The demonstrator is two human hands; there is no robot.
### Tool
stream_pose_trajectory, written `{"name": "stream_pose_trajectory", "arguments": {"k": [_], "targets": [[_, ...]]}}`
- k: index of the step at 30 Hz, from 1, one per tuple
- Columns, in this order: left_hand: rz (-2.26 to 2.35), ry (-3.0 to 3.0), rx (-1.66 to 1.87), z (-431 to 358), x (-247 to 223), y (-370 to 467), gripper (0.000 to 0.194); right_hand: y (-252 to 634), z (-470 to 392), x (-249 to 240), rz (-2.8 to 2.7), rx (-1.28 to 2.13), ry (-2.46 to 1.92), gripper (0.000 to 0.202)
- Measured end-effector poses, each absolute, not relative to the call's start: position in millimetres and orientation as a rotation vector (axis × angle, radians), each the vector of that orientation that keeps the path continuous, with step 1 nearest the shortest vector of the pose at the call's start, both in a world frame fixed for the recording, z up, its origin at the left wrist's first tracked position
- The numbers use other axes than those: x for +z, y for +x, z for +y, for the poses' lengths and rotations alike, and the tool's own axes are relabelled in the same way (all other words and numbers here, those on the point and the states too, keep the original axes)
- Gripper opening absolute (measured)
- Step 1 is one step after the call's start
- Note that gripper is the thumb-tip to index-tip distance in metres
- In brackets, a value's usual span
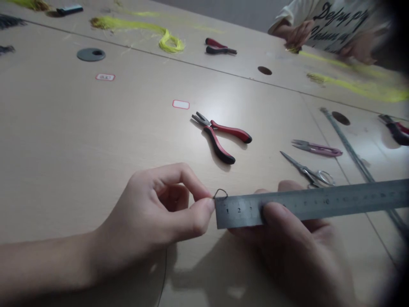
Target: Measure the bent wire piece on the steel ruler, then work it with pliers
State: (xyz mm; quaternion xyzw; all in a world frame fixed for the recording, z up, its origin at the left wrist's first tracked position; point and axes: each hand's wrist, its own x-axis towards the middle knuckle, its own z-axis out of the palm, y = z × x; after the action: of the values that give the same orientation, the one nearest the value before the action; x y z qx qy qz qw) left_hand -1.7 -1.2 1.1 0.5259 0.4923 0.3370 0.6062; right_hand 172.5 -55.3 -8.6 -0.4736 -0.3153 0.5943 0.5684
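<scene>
- Wire (pixel 220 193) — a thin dark piece bent into a small loop — sits pinched between thumb and forefinger of the left hand (pixel 159 213), just below the centre of the frame; the loop rises right at the zero end of the ruler.
- Steel ruler (pixel 306 204) runs from the centre out to the right edge, clamped by the right hand (pixel 287 238), thumb on its face and fingers behind.
- A fine dark strand (pixel 163 277) trails down from under the left hand to the bottom edge.
- Red-and-black pliers (pixel 220 136) lie on the table (pixel 79 136) just above the hands, jaws slightly parted.
- To the right lie silver scissors (pixel 308 172), pink-handled snips (pixel 316 148) and a long metal bar (pixel 351 149).
- Along the top — yellow fibre bundles (pixel 153 32), a second pair of pliers (pixel 219 47) and a grey disc (pixel 91 54).
- In the upper right corner another person's hand (pixel 298 36) rests on more yellow fibre (pixel 361 87).
</scene>
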Motion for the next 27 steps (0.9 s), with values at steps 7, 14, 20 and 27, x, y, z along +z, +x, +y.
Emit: {"name": "stream_pose_trajectory", "arguments": {"k": [7, 14, 20, 27], "targets": [[1.092, 0.888, 0.848, 9, 1, 2, 0.018, 178, -53, -13, -0.917, 1.473, -1.245, 0.025], [1.116, 0.895, 0.887, 12, -1, 1, 0.024, 171, -36, 2, -1.024, 1.677, -1.519, 0.016], [1.099, 1.013, 0.902, 11, -1, 0, 0.027, 183, -22, 4, -1.2, 1.777, -1.656, 0.036], [1.062, 1.116, 0.916, 10, 0, -2, 0.027, 195, -23, 15, -1.485, 1.527, -1.986, 0.036]]}}
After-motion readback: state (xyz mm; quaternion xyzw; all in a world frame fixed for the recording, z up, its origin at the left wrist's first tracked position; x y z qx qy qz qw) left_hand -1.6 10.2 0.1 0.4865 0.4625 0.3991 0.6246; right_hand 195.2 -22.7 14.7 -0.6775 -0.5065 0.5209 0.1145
